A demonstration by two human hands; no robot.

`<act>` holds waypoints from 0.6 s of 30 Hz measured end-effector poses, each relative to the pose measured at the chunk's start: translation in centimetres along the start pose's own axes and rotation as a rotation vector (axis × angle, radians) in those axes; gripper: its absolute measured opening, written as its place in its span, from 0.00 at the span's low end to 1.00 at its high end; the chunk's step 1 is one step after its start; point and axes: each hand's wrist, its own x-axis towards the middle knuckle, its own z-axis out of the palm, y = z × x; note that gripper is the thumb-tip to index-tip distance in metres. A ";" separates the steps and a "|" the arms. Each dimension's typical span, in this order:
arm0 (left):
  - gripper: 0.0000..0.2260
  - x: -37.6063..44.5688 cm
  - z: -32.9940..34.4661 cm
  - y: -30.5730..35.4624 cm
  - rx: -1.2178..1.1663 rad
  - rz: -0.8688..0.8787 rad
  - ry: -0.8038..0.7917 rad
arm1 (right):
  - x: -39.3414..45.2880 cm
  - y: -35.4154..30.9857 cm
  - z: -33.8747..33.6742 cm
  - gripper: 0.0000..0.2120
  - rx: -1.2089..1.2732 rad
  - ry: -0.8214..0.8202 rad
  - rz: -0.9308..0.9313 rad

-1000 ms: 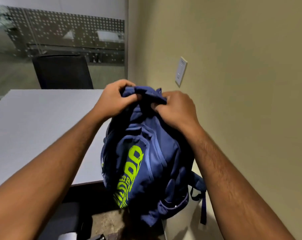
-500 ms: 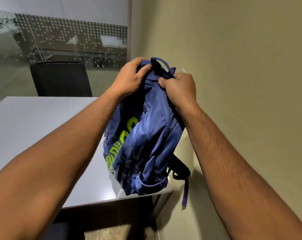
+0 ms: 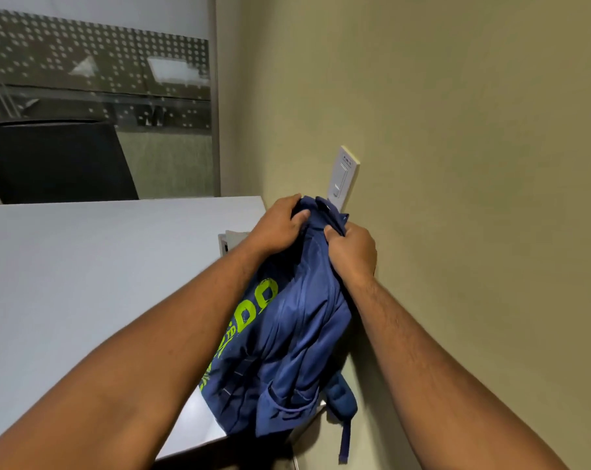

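A limp blue backpack (image 3: 297, 344) with bright green lettering stands on the near right corner of the grey table (image 3: 84, 283), close to the wall. My left hand (image 3: 280, 222) grips the top of the bag from the left, thumb pressed into the fabric. My right hand (image 3: 351, 249) grips the top from the right, fingers curled into the cloth. A padded shoulder strap (image 3: 343, 398) hangs off the table edge, with a thin strap dangling below it.
A beige wall (image 3: 456, 164) runs along the right with a white switch plate (image 3: 343, 174) just behind the bag. A black chair (image 3: 57, 161) stands beyond the table's far edge, before a dotted glass partition (image 3: 94, 79).
The backpack has come up from below the table edge onto the table's corner, both hands keeping their grip on its top. The bag now rests lower and closer to the wall.
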 end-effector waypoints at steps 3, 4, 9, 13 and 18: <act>0.26 -0.3 0.8 -1.7 -0.066 0.016 0.012 | 0.5 0.0 1.0 0.14 -0.015 0.049 -0.016; 0.25 -0.5 0.9 -2.2 -0.085 0.031 0.016 | 0.7 -0.1 1.4 0.14 -0.001 0.070 -0.014; 0.25 -0.3 0.0 -3.0 -0.132 0.119 0.137 | 1.4 -2.1 2.3 0.17 0.160 0.163 -0.024; 0.28 1.3 -1.2 -2.2 -0.096 0.116 0.166 | 2.5 -4.0 2.0 0.16 0.193 0.225 -0.081; 0.30 1.7 -0.2 -2.7 -0.042 0.101 0.058 | 2.7 -2.1 2.5 0.11 -0.102 0.153 -0.128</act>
